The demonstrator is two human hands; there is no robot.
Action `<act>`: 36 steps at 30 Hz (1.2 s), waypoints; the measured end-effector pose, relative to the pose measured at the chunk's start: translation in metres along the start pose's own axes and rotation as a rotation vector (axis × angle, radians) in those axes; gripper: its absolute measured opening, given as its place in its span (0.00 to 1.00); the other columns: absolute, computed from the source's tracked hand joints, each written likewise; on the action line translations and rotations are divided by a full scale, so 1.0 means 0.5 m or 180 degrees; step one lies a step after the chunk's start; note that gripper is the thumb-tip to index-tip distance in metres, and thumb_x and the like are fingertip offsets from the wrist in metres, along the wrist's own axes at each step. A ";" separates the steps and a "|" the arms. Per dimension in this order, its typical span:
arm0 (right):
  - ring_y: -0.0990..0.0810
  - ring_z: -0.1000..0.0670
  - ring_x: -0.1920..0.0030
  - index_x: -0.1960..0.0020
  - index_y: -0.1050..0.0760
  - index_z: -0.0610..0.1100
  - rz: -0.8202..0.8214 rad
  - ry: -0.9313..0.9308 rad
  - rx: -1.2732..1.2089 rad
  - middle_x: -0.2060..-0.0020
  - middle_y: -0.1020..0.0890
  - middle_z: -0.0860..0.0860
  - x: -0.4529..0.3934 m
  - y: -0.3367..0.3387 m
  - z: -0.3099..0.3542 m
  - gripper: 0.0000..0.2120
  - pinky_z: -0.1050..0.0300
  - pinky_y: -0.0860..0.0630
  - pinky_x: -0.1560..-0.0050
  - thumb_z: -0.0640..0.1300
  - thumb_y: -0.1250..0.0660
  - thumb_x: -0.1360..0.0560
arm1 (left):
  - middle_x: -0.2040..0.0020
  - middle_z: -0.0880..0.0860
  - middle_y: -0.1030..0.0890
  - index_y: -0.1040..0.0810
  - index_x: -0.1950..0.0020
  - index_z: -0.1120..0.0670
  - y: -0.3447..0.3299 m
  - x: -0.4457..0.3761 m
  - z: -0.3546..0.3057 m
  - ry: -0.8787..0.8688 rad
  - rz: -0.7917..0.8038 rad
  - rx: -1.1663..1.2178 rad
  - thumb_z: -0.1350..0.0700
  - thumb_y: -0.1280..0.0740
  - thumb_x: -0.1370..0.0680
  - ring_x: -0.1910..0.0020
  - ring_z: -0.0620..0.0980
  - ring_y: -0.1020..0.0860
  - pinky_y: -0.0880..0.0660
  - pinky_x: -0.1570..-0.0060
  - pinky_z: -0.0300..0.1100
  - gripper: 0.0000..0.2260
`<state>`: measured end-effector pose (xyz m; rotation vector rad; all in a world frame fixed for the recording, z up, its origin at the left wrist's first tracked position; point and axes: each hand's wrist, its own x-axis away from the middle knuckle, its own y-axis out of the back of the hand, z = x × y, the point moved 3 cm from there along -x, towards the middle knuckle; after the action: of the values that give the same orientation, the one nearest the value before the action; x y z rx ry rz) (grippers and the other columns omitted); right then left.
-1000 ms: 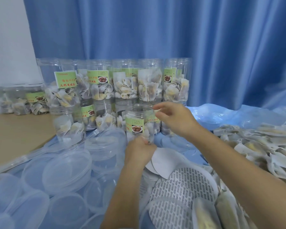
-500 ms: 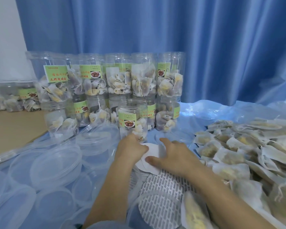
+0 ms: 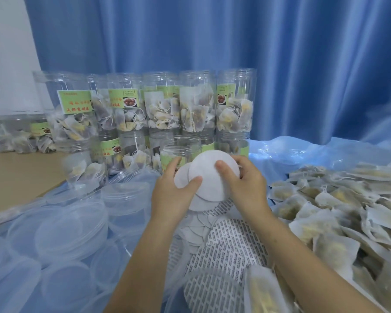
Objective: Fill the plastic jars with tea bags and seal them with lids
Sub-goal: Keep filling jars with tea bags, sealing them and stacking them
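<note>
An open clear plastic jar [image 3: 180,148] with a green label stands in front of me, partly hidden behind my hands. My left hand [image 3: 170,195] and my right hand [image 3: 246,186] hold a small stack of round white seal liners [image 3: 209,179] in front of the jar, thumbs pressed on the top disc. Clear plastic lids [image 3: 72,224] lie heaped at the left. Loose tea bags [image 3: 339,206] are piled on the right. Filled, labelled jars [image 3: 194,107] are stacked in two rows behind.
More seal liners, some showing printed foil backs [image 3: 226,247], lie spread below my hands on blue plastic sheeting [image 3: 303,154]. A bare wooden tabletop [image 3: 14,175] shows at far left. A blue curtain [image 3: 257,53] hangs behind the jars.
My right hand came down from the jar's rim to the liner pile. Both hands then lifted a few white liners up in front of the jar.
</note>
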<state>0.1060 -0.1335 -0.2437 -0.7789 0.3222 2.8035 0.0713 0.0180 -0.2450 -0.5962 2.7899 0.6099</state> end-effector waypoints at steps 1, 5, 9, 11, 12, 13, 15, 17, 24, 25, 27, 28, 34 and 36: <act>0.22 0.56 0.56 0.53 0.24 0.52 0.0011 -0.0009 -0.0075 0.60 0.19 0.59 0.001 0.000 0.001 0.04 0.66 0.28 0.57 0.52 0.33 0.25 | 0.36 0.49 0.27 0.33 0.32 0.39 0.001 0.003 -0.003 -0.0047 -0.0055 0.0093 0.47 0.29 0.28 0.38 0.51 0.27 0.29 0.38 0.53 0.26; 0.26 0.68 0.64 0.59 0.23 0.53 0.0535 -0.0036 -0.0178 0.66 0.21 0.61 0.006 -0.009 0.006 0.10 0.74 0.32 0.64 0.54 0.37 0.23 | 0.46 0.45 0.22 0.25 0.54 0.41 0.003 0.007 -0.010 -0.0310 -0.0292 0.0339 0.48 0.27 0.30 0.46 0.45 0.26 0.31 0.49 0.43 0.09; 0.23 0.67 0.51 0.55 0.22 0.60 0.0753 -0.0307 -0.0387 0.56 0.19 0.66 -0.011 0.004 -0.008 0.12 0.70 0.29 0.51 0.59 0.43 0.22 | 0.53 0.43 0.22 0.25 0.59 0.44 0.012 0.007 -0.014 -0.0438 -0.0627 0.0656 0.52 0.29 0.27 0.54 0.40 0.26 0.30 0.56 0.41 0.06; 0.25 0.57 0.45 0.47 0.23 0.59 0.0586 -0.0298 0.0359 0.48 0.20 0.58 -0.028 0.028 -0.032 0.11 0.61 0.34 0.47 0.57 0.44 0.21 | 0.57 0.41 0.22 0.27 0.60 0.44 0.018 0.007 -0.017 -0.0423 -0.0845 0.0851 0.53 0.31 0.25 0.57 0.40 0.25 0.30 0.60 0.38 0.07; 0.27 0.54 0.43 0.43 0.24 0.55 0.0645 -0.0277 0.0991 0.44 0.21 0.55 -0.031 0.038 -0.049 0.13 0.61 0.36 0.47 0.56 0.43 0.21 | 0.58 0.40 0.23 0.27 0.60 0.43 0.021 0.006 -0.016 -0.0403 -0.0955 0.0883 0.53 0.32 0.25 0.58 0.38 0.26 0.30 0.61 0.37 0.07; 0.28 0.51 0.40 0.39 0.25 0.51 0.0824 -0.0296 0.1637 0.40 0.23 0.51 -0.032 0.045 -0.068 0.15 0.61 0.36 0.46 0.55 0.41 0.21 | 0.59 0.39 0.24 0.28 0.59 0.44 0.022 0.004 -0.015 -0.0372 -0.1043 0.0858 0.54 0.33 0.24 0.59 0.37 0.26 0.32 0.63 0.36 0.07; 0.32 0.46 0.33 0.31 0.32 0.44 0.1239 -0.0512 0.2543 0.33 0.29 0.47 -0.025 0.051 -0.105 0.22 0.56 0.35 0.37 0.54 0.41 0.22 | 0.60 0.38 0.26 0.29 0.55 0.46 0.022 -0.001 -0.008 -0.0234 -0.1130 0.0746 0.53 0.34 0.23 0.61 0.38 0.27 0.35 0.66 0.36 0.04; 0.34 0.44 0.32 0.29 0.37 0.41 0.1383 -0.0605 0.2907 0.31 0.31 0.44 -0.019 0.049 -0.123 0.25 0.51 0.35 0.34 0.52 0.42 0.22 | 0.60 0.38 0.27 0.29 0.52 0.48 0.020 -0.004 0.001 -0.0059 -0.1155 0.0724 0.53 0.35 0.23 0.59 0.46 0.27 0.35 0.62 0.40 0.03; 0.32 0.41 0.38 0.32 0.32 0.45 0.1351 -0.0234 0.3421 0.39 0.30 0.42 -0.017 0.044 -0.123 0.26 0.51 0.34 0.37 0.59 0.39 0.24 | 0.52 0.48 0.25 0.28 0.48 0.50 0.024 -0.006 0.001 0.0126 -0.1247 0.0836 0.52 0.37 0.22 0.51 0.51 0.28 0.33 0.53 0.43 0.04; 0.31 0.41 0.37 0.32 0.33 0.47 0.1418 -0.0325 0.3283 0.38 0.30 0.42 -0.014 0.042 -0.125 0.27 0.50 0.34 0.36 0.61 0.38 0.25 | 0.52 0.49 0.24 0.27 0.48 0.51 0.022 -0.006 0.001 0.0135 -0.1209 0.0807 0.52 0.37 0.22 0.51 0.51 0.27 0.32 0.53 0.43 0.05; 0.29 0.41 0.38 0.32 0.35 0.47 0.1475 -0.0493 0.2855 0.38 0.29 0.43 -0.011 0.040 -0.125 0.26 0.50 0.31 0.38 0.57 0.35 0.25 | 0.52 0.50 0.23 0.24 0.46 0.53 0.017 -0.003 0.000 0.0106 -0.1158 0.0735 0.53 0.37 0.22 0.51 0.52 0.26 0.33 0.54 0.42 0.07; 0.28 0.42 0.38 0.31 0.36 0.47 0.1502 -0.0527 0.2736 0.38 0.28 0.43 -0.010 0.038 -0.125 0.25 0.50 0.30 0.39 0.55 0.35 0.24 | 0.51 0.50 0.23 0.24 0.46 0.54 0.016 -0.002 0.000 0.0084 -0.1141 0.0708 0.53 0.37 0.22 0.51 0.52 0.26 0.33 0.54 0.42 0.08; 0.22 0.44 0.47 0.29 0.32 0.51 0.0746 -0.0015 0.1996 0.46 0.19 0.43 -0.014 0.043 -0.097 0.18 0.55 0.28 0.45 0.50 0.43 0.19 | 0.51 0.50 0.22 0.23 0.45 0.54 0.018 0.001 0.000 0.0047 -0.1167 0.0607 0.55 0.38 0.22 0.51 0.51 0.26 0.34 0.55 0.41 0.09; 0.22 0.59 0.53 0.30 0.32 0.55 0.0115 -0.0015 0.0947 0.51 0.20 0.54 -0.012 0.050 -0.072 0.18 0.72 0.32 0.53 0.53 0.44 0.20 | 0.51 0.50 0.23 0.23 0.43 0.55 0.018 -0.001 -0.001 0.0011 -0.1157 0.0549 0.55 0.39 0.21 0.51 0.51 0.27 0.34 0.55 0.41 0.10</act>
<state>0.1219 -0.1676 -0.2669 -0.7027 0.7384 2.6988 0.0677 0.0253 -0.2410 -1.0305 2.6028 0.2896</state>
